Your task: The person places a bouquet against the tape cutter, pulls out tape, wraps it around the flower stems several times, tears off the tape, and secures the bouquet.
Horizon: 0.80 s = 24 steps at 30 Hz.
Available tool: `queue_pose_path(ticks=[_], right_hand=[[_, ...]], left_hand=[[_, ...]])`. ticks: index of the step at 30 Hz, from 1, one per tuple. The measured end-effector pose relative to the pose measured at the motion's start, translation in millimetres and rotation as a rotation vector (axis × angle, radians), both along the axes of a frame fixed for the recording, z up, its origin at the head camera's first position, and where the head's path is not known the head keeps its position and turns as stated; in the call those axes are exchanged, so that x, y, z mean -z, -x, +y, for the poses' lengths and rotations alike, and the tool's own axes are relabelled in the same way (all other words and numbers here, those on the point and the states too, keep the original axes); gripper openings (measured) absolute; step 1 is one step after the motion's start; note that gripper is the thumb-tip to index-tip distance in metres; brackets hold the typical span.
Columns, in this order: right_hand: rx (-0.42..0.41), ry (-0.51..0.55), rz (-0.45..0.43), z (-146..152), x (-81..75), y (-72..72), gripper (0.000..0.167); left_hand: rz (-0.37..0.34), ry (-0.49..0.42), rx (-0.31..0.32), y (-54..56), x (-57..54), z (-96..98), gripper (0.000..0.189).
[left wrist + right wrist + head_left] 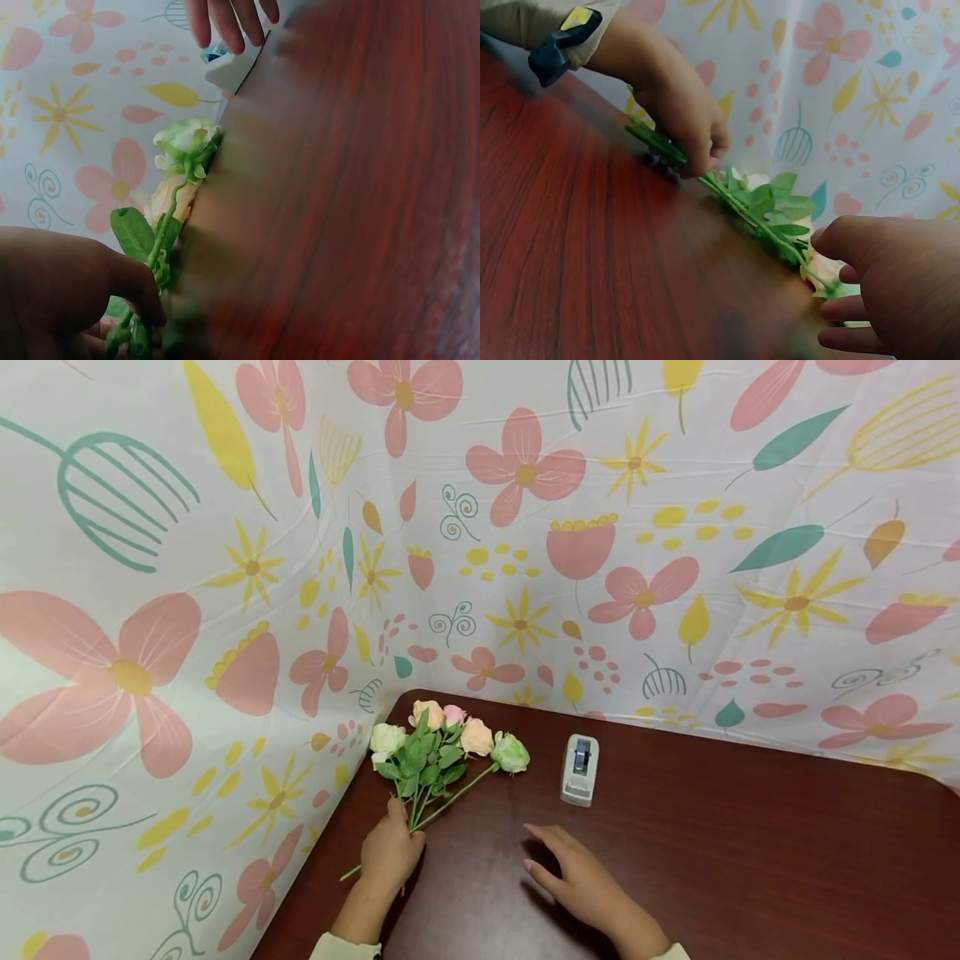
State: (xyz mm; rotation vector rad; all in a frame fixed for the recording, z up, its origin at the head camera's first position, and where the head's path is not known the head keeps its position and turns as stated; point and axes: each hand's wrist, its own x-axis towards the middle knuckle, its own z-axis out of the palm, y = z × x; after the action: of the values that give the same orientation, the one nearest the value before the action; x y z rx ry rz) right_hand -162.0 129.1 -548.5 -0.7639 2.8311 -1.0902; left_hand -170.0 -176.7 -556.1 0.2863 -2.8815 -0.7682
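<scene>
A bunch of artificial roses (429, 764) lies at the left of the dark table, with white, peach, pink and green heads and leafy green stems. My left hand (392, 850) grips the stems low down, thumb and fingers curled round them; the stem ends poke out behind it. In the left wrist view the green rose (187, 146) stands out past the fingers. My right hand (581, 881) hovers over the table right of the flowers, fingers apart and holding nothing. Beyond it sits a white tape dispenser (580, 770).
The reddish-brown table (750, 843) stretches off to the right. A floral-print cloth (517, 577) hangs along its back and left edges, close to the rose heads. A dark wrist device (562, 49) is strapped over the left sleeve.
</scene>
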Motion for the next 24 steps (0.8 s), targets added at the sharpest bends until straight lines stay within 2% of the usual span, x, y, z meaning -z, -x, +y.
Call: queue_pose_path(ticks=[3,9,17,24], right_hand=[[-0.006,-0.002,0.033,-2,0.0,0.0,0.052],[-0.02,-0.005,0.057,-6,-0.7,0.5,0.05],[-0.03,-0.015,0.068,-8,-1.4,-0.8,0.053],[-0.033,0.011,0.09,-14,-2.1,-2.6,0.047]], left_hand=[[-0.018,-0.071,0.015,-0.7,-1.2,1.5,0.031],[-0.048,-0.17,0.037,-1.5,-4.1,3.5,0.027],[0.052,-0.26,0.051,1.6,-5.8,14.5,0.024],[0.134,-0.31,0.051,5.5,-5.5,28.8,0.023]])
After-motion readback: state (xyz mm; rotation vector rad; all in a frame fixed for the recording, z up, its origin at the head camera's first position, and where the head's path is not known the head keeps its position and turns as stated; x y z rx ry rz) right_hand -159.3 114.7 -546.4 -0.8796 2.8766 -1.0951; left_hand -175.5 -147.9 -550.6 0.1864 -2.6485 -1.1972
